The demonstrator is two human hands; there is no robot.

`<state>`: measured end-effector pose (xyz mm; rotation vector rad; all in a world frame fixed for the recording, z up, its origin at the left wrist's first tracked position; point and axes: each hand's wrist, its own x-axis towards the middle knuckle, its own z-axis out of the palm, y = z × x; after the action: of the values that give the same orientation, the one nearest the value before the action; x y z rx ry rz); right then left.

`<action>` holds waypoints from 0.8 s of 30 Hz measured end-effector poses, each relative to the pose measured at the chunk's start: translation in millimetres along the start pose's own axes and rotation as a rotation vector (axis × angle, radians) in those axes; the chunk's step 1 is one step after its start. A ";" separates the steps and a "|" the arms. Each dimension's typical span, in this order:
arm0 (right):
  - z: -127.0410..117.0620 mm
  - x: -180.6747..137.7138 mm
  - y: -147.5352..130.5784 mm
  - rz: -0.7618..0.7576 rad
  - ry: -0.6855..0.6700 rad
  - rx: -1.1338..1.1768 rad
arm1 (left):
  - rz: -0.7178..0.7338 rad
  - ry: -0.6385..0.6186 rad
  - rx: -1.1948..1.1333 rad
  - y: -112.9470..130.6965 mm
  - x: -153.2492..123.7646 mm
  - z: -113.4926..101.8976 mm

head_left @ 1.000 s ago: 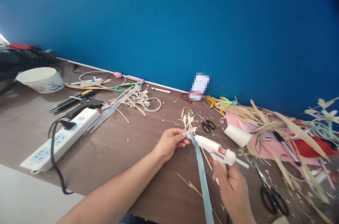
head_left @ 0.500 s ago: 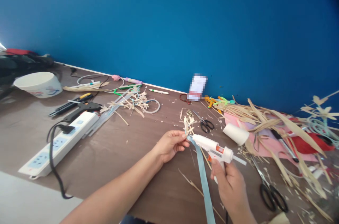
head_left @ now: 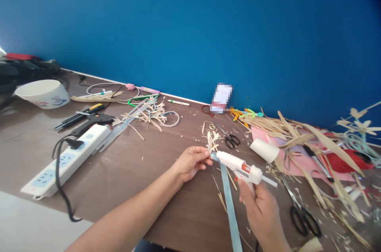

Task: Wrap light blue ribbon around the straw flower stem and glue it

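Observation:
My right hand (head_left: 258,204) is wrapped round the handle of a white glue gun (head_left: 235,163), a glue stick poking out of its back end. Its nozzle points left, toward my left hand (head_left: 195,162). Between the thumb and fingertips of that hand is the stem end of a small flower spray (head_left: 213,141) with pale husk-like petals. A light blue ribbon (head_left: 228,200) runs from this pinch down past the table's front edge. Whether the nozzle touches the ribbon or the stem cannot be made out.
Black-handled scissors (head_left: 230,137) lie behind the spray, larger scissors (head_left: 303,216) at right. Dried husk strips (head_left: 297,137) and a white paper roll (head_left: 264,151) are on the right. A power strip (head_left: 68,160), black glue gun (head_left: 92,123) and white bowl (head_left: 43,95) occupy the left.
Both hands stay almost in place, still holding the spray with ribbon and the glue gun. The ribbon near the nozzle has shifted slightly, and the view has moved a little.

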<state>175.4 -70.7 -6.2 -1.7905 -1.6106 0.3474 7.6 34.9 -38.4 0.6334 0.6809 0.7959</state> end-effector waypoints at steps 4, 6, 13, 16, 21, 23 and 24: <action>1.5 0.9 0.2 0.002 -0.006 -0.012 | 0.004 -0.001 -0.002 0.5 -0.2 0.5; 1.0 0.0 1.1 -0.005 -0.023 -0.016 | 0.011 -0.002 -0.008 0.1 0.2 0.2; -3.9 -0.7 1.7 -0.025 -0.016 -0.058 | 0.004 0.000 0.005 0.1 -0.3 0.3; -3.1 0.9 0.1 -0.032 0.001 -0.060 | 0.002 -0.003 0.008 0.5 -0.6 0.4; -4.0 0.3 0.3 -0.035 -0.027 -0.072 | 0.020 -0.014 -0.004 0.1 -0.5 0.4; -5.0 -0.1 0.6 -0.034 -0.020 -0.089 | 0.021 -0.018 -0.012 0.0 -0.7 0.6; -5.3 -0.2 0.6 -0.035 -0.012 -0.096 | 0.019 -0.020 -0.016 0.0 -0.8 0.7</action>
<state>179.1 -72.5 -2.7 -1.8320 -1.6901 0.2690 7.7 34.1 -37.7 0.6335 0.6509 0.8104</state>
